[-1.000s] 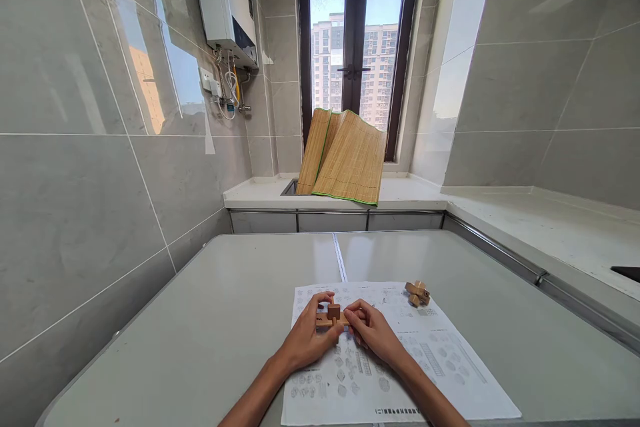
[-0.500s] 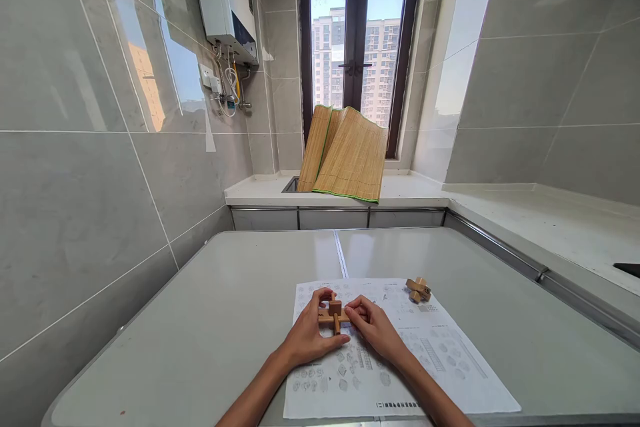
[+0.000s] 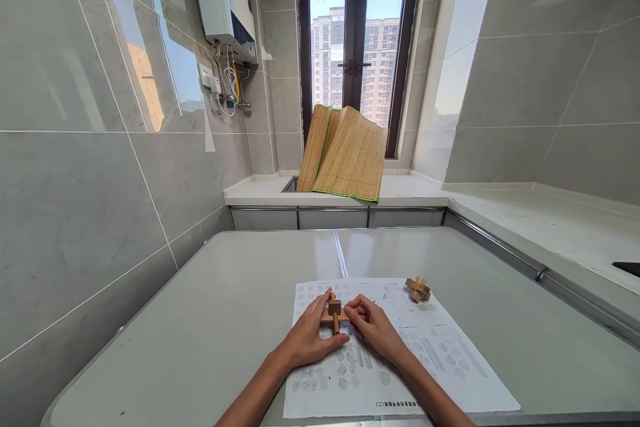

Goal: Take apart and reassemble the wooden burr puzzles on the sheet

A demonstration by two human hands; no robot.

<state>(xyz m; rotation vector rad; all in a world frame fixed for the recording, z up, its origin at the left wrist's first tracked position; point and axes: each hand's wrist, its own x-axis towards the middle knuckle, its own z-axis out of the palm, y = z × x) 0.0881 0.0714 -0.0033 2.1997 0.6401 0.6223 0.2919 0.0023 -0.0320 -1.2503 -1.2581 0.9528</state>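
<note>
My left hand (image 3: 309, 335) curves round the left side of a wooden interlocking puzzle (image 3: 335, 308), its index fingertip by the far end of the upright rod and its thumb by the near end. The puzzle is a cross of light brown bars with a darker block on top at the centre. With thumb and forefinger, my right hand (image 3: 373, 326) pinches the right end of the crossbar. Under both hands lies a white printed sheet (image 3: 350, 397) with small drawings. A second wooden puzzle (image 3: 418, 289), knotted from several pieces, rests at the sheet's far right corner.
The sheet lies on a pale folding table (image 3: 200, 347) with a seam down its middle. Beyond it, a bamboo mat (image 3: 353, 154) leans on the white counter (image 3: 415, 186) before the window. Tiled walls flank the table, and a water heater (image 3: 225, 4) hangs at left.
The fingers of my left hand have straightened and now lie closer along the puzzle's left side. My right hand keeps its pinch, and the puzzle has hardly moved.
</note>
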